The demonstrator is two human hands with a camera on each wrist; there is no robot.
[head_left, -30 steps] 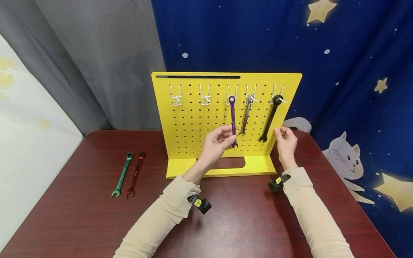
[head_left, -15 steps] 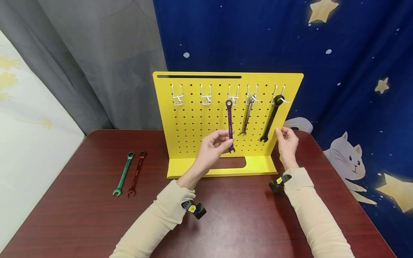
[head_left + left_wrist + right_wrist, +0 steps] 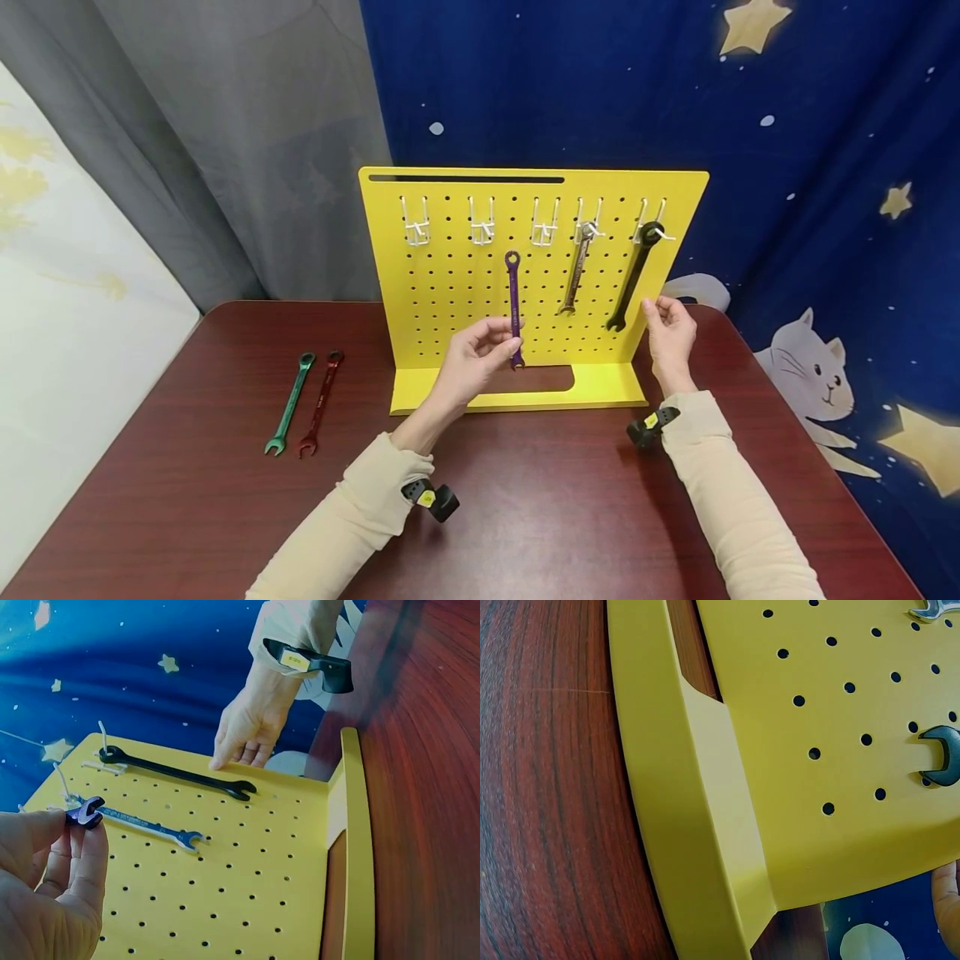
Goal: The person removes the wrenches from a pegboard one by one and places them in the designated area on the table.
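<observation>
My left hand (image 3: 471,360) pinches a purple combination wrench (image 3: 514,296) near its open end, holding it upright in front of the yellow pegboard (image 3: 450,287), ring end up. In the left wrist view the wrench's open jaw (image 3: 87,813) pokes out between thumb and fingers. At the board's right edge, my right hand (image 3: 670,340) grips the rim, thumb to the front. Beside that hand a black wrench (image 3: 633,279) hangs from the far-right hook; a silver wrench (image 3: 577,273) hangs from the hook to its left.
Three white hooks on the left and middle of the board bear nothing, including the middle hook (image 3: 544,233). A green wrench (image 3: 290,406) and a red wrench (image 3: 321,404) lie on the dark red table (image 3: 540,500), left of the board's base (image 3: 420,388).
My left hand has drawn the purple wrench away from the middle hook, moving left and down. The right hand stays at the board's edge.
</observation>
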